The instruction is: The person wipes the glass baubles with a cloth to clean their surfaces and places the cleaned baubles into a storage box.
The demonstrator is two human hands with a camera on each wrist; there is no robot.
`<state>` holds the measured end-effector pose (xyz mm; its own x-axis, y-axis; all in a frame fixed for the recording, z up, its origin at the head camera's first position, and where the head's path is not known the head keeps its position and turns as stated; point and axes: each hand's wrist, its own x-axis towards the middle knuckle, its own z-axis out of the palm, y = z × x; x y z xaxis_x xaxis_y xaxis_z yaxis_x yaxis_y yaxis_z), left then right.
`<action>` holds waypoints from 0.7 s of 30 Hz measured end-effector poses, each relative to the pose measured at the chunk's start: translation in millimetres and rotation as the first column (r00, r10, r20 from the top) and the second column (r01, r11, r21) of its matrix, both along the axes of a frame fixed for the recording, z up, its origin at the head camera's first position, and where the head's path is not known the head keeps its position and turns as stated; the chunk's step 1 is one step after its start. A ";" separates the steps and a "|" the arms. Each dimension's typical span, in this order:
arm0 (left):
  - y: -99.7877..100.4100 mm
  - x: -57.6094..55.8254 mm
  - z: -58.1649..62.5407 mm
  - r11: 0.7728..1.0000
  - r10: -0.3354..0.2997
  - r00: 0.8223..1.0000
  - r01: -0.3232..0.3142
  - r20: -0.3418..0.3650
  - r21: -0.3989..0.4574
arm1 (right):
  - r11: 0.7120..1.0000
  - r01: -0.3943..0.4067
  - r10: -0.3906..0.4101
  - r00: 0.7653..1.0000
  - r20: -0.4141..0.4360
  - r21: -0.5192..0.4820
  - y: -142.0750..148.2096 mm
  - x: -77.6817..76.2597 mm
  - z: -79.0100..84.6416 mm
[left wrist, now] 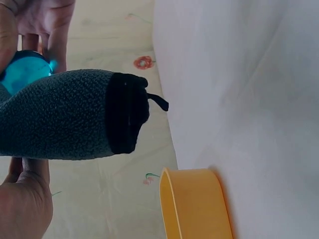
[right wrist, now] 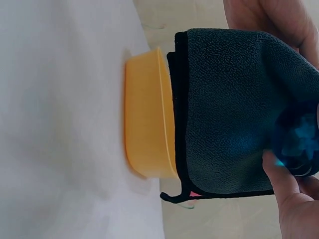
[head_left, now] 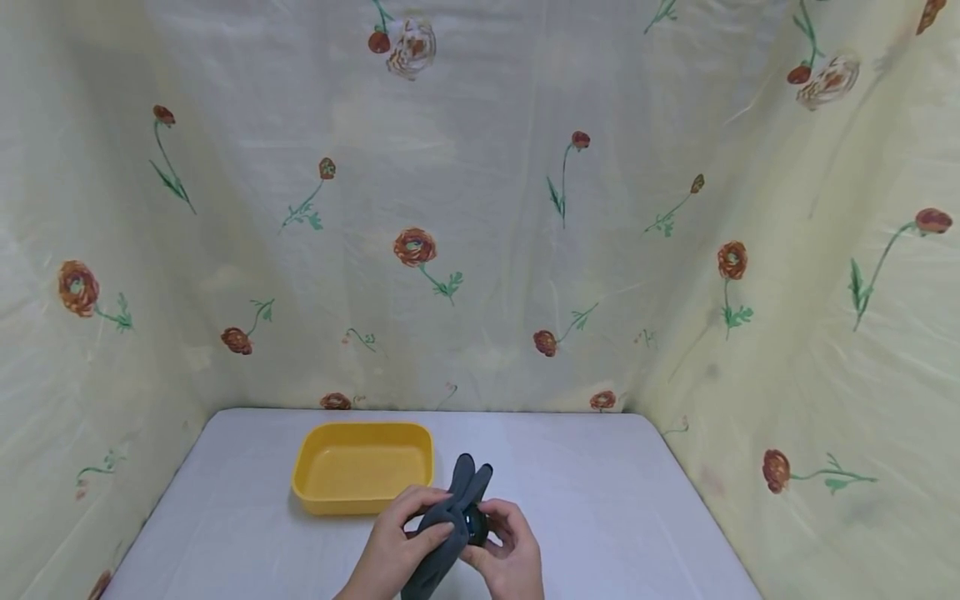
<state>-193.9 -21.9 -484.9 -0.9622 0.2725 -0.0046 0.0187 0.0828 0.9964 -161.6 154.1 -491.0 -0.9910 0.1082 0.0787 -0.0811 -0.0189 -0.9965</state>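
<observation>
Close to the table's near side, my left hand (head_left: 397, 537) grips a folded dark grey cloth (head_left: 438, 557), its thumb lying across the fabric. Black trim and a small hanging loop (left wrist: 158, 101) finish the cloth's edge. Fingers of my right hand (head_left: 513, 550) curl round a small round object (head_left: 476, 525), shiny and dark, held against the cloth. The wrist views show this object as see-through blue (right wrist: 299, 137); its exact kind cannot be told. Part of it is hidden by the cloth and fingers.
A yellow rectangular tub (head_left: 363, 510) stands on the white-covered table (head_left: 600, 483), left of and beyond the hands. Flower-printed curtains (head_left: 495, 200) hang behind the table and along both sides.
</observation>
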 end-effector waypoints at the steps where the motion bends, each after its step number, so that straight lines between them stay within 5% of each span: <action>1: 0.1 0.2 0.4 1.000 -0.002 1.000 0.002 -0.003 0.002 | 1.000 0.004 -0.004 1.000 -0.002 -0.001 -0.3 0.2 0.4; 21: 4.0 0.5 -2.7 1.000 -0.008 1.000 0.008 -0.018 -0.005 | 0.999 0.024 -0.023 0.999 -0.026 0.038 -1.1 0.2 -3.4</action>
